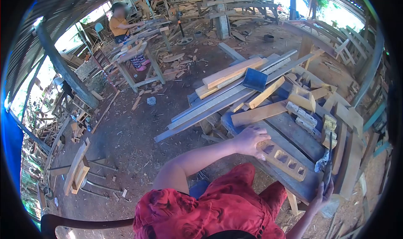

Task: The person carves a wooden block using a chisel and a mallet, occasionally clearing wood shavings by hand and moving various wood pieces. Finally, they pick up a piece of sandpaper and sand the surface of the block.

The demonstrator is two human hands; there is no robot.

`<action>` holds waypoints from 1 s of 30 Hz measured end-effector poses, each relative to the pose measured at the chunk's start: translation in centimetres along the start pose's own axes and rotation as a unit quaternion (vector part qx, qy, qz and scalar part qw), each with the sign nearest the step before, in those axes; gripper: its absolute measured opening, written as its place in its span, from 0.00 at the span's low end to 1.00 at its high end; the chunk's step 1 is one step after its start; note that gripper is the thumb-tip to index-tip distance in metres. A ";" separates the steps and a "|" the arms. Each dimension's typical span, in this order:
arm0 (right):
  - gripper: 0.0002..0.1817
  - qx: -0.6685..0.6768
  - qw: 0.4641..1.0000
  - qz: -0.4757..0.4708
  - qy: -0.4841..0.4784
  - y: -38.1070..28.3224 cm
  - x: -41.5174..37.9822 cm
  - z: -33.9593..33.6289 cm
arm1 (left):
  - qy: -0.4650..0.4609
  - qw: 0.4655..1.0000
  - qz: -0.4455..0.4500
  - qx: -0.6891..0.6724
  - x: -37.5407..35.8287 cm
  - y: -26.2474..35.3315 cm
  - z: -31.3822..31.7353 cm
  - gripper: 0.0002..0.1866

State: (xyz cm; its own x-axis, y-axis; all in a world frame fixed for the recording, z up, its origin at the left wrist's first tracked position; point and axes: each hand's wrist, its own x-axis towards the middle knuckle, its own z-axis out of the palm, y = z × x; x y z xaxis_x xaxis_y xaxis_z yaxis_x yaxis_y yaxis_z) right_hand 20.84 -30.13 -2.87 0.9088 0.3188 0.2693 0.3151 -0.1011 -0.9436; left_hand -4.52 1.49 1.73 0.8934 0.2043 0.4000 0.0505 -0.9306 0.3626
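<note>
My left hand is closed around the near-left end of a light wooden piece with several square holes cut through it. That piece lies at the edge of a dark plank bench in front of me. At the bench's right end, my right hand grips the lower end of a long, thin, dark tool, which points away from me. The tool's kind is not clear. Crumpled silvery material lies beside it, and a block with a rough, pale top sits by its tip.
Long boards and a blue tray lie across the bench's far side. Loose wooden pieces crowd its right. A person works at another table at the back left. A wooden stool-like piece stands left.
</note>
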 end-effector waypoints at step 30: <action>0.25 -0.035 0.999 -0.009 -0.001 0.8 0.3 0.2 | 0.083 0.996 -0.041 0.011 0.7 -0.8 2.6 0.42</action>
State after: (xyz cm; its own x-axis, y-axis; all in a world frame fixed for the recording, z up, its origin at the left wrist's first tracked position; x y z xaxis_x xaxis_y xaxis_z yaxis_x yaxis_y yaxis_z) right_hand 21.33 -29.95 -3.55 0.9020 0.3234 0.2861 0.3503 -0.1606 -0.9228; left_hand -2.75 1.59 -0.42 0.7993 0.3265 0.5044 0.1324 -0.9146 0.3821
